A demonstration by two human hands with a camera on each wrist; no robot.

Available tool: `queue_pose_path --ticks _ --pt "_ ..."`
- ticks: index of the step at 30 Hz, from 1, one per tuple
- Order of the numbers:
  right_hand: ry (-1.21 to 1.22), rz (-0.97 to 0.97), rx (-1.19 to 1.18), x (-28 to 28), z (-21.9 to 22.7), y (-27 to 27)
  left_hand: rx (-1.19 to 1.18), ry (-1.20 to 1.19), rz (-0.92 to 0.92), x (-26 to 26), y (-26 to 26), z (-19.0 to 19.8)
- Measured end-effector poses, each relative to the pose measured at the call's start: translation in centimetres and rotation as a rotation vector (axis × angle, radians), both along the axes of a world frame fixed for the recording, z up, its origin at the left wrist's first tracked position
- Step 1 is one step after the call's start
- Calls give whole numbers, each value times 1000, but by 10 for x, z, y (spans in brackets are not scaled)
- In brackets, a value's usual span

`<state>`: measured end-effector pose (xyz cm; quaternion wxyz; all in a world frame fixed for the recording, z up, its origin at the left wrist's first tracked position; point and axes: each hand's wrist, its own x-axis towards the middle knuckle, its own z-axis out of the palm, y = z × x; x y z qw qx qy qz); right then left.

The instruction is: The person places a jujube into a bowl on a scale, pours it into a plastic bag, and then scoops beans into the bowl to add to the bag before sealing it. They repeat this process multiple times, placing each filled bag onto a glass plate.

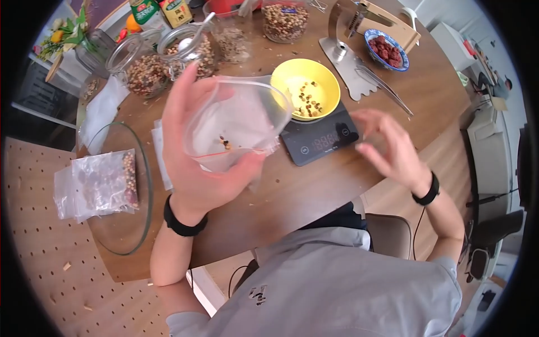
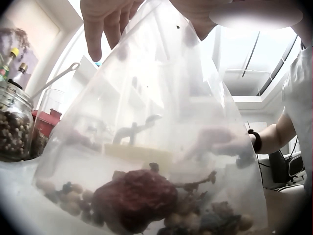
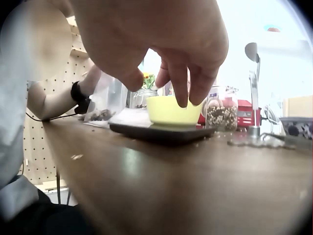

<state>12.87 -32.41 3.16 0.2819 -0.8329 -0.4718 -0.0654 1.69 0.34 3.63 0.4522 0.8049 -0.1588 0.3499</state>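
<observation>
My left hand (image 1: pixel 196 182) holds a clear plastic bag (image 1: pixel 238 115) with its mouth spread wide, thumb on the near rim and fingers on the far side. In the left wrist view a wrinkled dried red date (image 2: pixel 137 198) lies at the bottom of the bag among beans and dark bits. My right hand (image 1: pixel 390 146) hovers with bent, parted fingers at the right edge of a black kitchen scale (image 1: pixel 300 151); nothing shows between them. On the scale stands a yellow bowl (image 1: pixel 295 72) with a few beans or seeds inside. The display digits are blurred.
Glass jars of mixed beans (image 1: pixel 147 76) line the back, one with a white spoon. A blue-patterned bowl of red dates (image 1: pixel 387 51), metal tongs (image 1: pixel 387 90) and a metal stand (image 1: pixel 353 76) sit at right. Filled bags (image 1: pixel 104 180) lie on a glass plate (image 1: pixel 147 219) at left.
</observation>
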Motion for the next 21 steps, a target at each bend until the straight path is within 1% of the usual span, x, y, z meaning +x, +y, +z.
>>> queue_pose_path --ticks 2,4,7,10,13,16,17,20,21 --pt "91 44 -113 -14 -13 -16 9 -1 -2 3 2 -3" --pt "87 52 -174 -22 -22 -18 2 6 7 2 2 -4" --pt "88 39 -229 -22 -25 -10 -41 -16 -3 3 -2 -4" --pt "31 100 -216 -21 -19 -2 -35 -48 1 4 -1 -3" --pt "60 291 -172 -33 -15 26 -12 -58 18 4 2 -3" --pt "10 367 -265 -35 -28 40 -47 -57 2 4 3 -2" --pt "0 361 -266 -33 -24 40 -68 -58 -3 2 3 -2" --pt "86 328 -242 -33 -10 39 15 -33 18 0 8 1" --pt "46 282 -171 -29 -9 38 9 -34 15 1 9 2"
